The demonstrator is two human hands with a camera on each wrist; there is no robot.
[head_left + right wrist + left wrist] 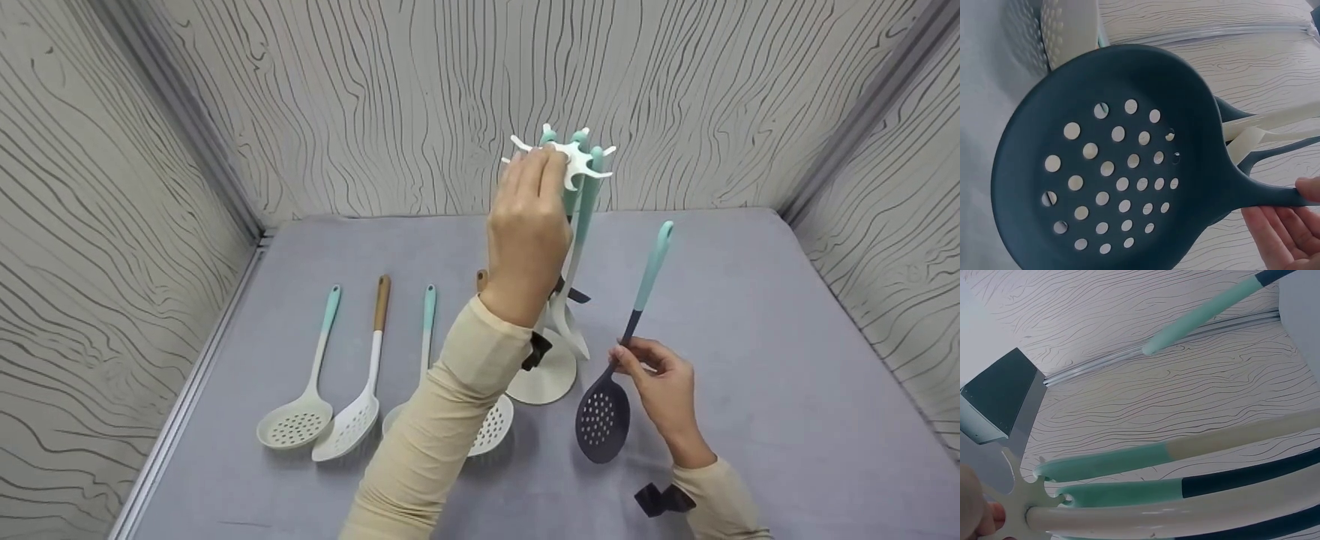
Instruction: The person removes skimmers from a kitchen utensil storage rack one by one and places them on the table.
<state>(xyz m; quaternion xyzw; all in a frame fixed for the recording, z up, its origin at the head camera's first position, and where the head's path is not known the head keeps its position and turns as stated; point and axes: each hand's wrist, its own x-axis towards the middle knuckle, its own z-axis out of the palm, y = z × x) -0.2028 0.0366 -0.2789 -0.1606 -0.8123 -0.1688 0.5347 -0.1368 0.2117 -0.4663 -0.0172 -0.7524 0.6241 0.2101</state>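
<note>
My left hand holds the white hooked top of a utensil stand; in the left wrist view its fingertips lie on the top's edge. Several utensils with turquoise handles hang from the hooks, their lower ends partly hidden by the left arm. To the right, my right hand pinches the neck of a dark skimmer between thumb and fingers. Its turquoise handle points up and away, its round perforated head down. Seen in the right wrist view, the skimmer's head covers part of the stand's utensils.
On the grey cloth at left lie a pale skimmer with a turquoise handle and a white one with a brown handle. Two more skimmers are partly behind the left forearm. Patterned panels enclose the table.
</note>
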